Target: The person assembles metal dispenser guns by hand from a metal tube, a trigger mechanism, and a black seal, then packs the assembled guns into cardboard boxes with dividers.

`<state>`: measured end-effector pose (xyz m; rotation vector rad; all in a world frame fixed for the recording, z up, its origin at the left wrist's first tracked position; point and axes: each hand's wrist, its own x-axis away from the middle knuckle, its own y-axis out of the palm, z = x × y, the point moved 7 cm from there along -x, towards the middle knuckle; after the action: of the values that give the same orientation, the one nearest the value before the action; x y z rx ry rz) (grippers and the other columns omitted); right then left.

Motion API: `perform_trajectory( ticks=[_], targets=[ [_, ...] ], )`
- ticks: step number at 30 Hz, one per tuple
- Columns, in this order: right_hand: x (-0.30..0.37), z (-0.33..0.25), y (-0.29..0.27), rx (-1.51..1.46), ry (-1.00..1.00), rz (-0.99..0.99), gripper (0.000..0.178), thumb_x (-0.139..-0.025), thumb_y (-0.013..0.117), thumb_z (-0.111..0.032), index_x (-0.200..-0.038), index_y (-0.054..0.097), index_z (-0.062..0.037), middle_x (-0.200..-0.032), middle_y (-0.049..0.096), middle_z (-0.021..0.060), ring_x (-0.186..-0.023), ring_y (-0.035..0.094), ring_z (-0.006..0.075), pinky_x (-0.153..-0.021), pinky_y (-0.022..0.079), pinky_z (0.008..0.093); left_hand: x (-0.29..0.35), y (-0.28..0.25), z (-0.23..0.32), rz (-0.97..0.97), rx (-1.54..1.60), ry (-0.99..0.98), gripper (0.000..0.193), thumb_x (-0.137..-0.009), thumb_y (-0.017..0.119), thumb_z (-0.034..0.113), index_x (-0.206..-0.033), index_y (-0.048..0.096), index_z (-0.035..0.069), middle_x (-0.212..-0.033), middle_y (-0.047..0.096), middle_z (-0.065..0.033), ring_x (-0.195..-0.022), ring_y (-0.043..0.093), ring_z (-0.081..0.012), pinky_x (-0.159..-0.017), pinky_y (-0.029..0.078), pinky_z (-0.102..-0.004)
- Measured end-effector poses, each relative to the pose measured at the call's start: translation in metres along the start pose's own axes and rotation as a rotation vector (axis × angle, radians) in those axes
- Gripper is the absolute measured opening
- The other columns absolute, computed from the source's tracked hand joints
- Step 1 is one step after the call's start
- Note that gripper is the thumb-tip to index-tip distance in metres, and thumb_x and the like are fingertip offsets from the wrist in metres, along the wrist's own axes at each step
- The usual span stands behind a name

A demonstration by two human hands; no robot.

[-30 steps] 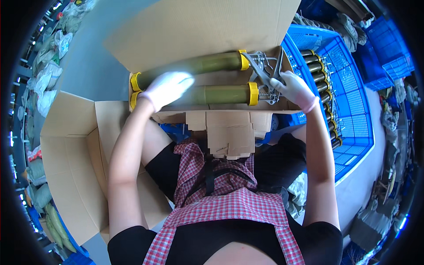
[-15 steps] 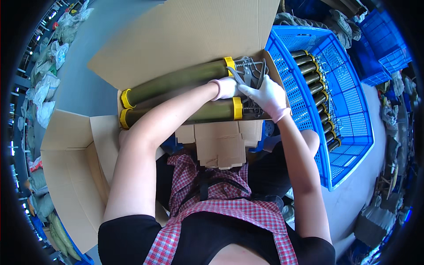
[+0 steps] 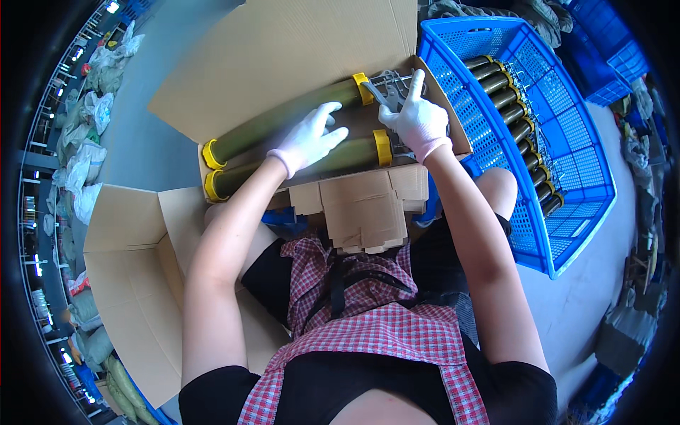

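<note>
Two long olive-green tubes with yellow end collars, a far tube (image 3: 283, 119) and a near tube (image 3: 333, 157), lie side by side in an open cardboard box (image 3: 462, 138). Grey metal levers and wire fittings (image 3: 386, 83) stick out at their right ends. My left hand (image 3: 309, 138), in a white glove, hovers over the tubes with fingers spread and nothing in it. Over the metal fittings is my gloved right hand (image 3: 419, 122), index finger stretched forward and thumb apart. Its other fingers are curled and partly hidden; it seems to touch the levers.
The box's tall flap (image 3: 297, 57) rises at the far side. A blue plastic crate (image 3: 581, 244) at the right holds a row of similar tubes (image 3: 510, 113). Folded cardboard flaps (image 3: 361, 205) hang at the near side. Another open carton (image 3: 127, 283) stands at the left.
My left hand has left the metal levers and moved left over the tubes, opening. The right hand stays at the fittings, its index finger now extended. The view has shifted slightly.
</note>
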<state>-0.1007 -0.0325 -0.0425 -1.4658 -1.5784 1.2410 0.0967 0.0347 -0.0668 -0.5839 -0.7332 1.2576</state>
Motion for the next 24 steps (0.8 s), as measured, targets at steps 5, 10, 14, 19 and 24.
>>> perform_trajectory(
  ticks=[5, 10, 14, 19, 24],
  targets=[
    [-0.013, -0.011, 0.007, -0.072, 0.106, 0.121, 0.105, -0.073, 0.068, -0.056, -0.141, 0.026, 0.0126, -0.102, 0.064, 0.0226, -0.087, 0.069, 0.0335, -0.074, 0.055, 0.0403, -0.006, 0.004, 0.004, 0.096, -0.125, 0.042, 0.069, -0.09, 0.06, 0.04, -0.143, 0.03, 0.008, -0.13, 0.049, -0.0249, -0.115, 0.054, -0.0329, -0.098, 0.045, -0.043],
    [-0.035, 0.018, 0.018, -0.111, 0.178, -0.043, 0.082, -0.079, 0.062, -0.052, -0.131, 0.042, 0.0084, -0.097, 0.07, 0.0206, -0.087, 0.069, 0.0352, -0.078, 0.055, 0.0409, -0.004, 0.003, 0.005, 0.082, -0.058, 0.014, 0.061, -0.091, 0.06, 0.034, -0.141, 0.034, 0.009, -0.122, 0.053, -0.0209, -0.106, 0.057, -0.0289, -0.092, 0.049, -0.0403],
    [-0.021, 0.013, 0.023, -0.086, 0.179, -0.147, 0.085, -0.08, 0.064, -0.053, -0.133, 0.04, 0.0078, -0.119, 0.061, 0.0254, -0.106, 0.064, 0.0312, -0.088, 0.051, 0.039, -0.007, 0.004, 0.006, 0.131, 0.006, 0.02, 0.047, -0.092, 0.06, 0.021, -0.134, 0.044, 0.009, -0.111, 0.056, -0.0148, -0.089, 0.06, -0.0201, -0.073, 0.054, -0.0333],
    [0.09, -0.013, -0.065, -0.306, -0.528, 0.148, 0.042, -0.083, 0.066, -0.026, -0.114, 0.055, 0.0005, -0.1, 0.061, 0.0193, -0.089, 0.063, 0.0336, -0.077, 0.052, 0.0413, 0.006, -0.01, 0.003, 0.34, -0.115, 0.101, 0.037, -0.091, 0.061, 0.019, -0.126, 0.054, 0.009, -0.103, 0.058, -0.0112, -0.083, 0.061, -0.0189, -0.069, 0.054, -0.031],
    [0.259, 0.222, -0.055, -0.44, 0.119, 0.263, 0.015, -0.083, 0.054, -0.008, -0.071, 0.06, -0.0025, -0.068, 0.061, 0.014, -0.06, 0.059, 0.0353, -0.06, 0.05, 0.0391, 0.045, -0.015, 0.057, 0.482, -0.441, 0.412, 0.03, -0.085, 0.06, 0.003, -0.115, 0.062, 0.005, -0.113, 0.062, -0.0125, -0.106, 0.057, -0.031, -0.098, 0.042, -0.0398]
  ],
)
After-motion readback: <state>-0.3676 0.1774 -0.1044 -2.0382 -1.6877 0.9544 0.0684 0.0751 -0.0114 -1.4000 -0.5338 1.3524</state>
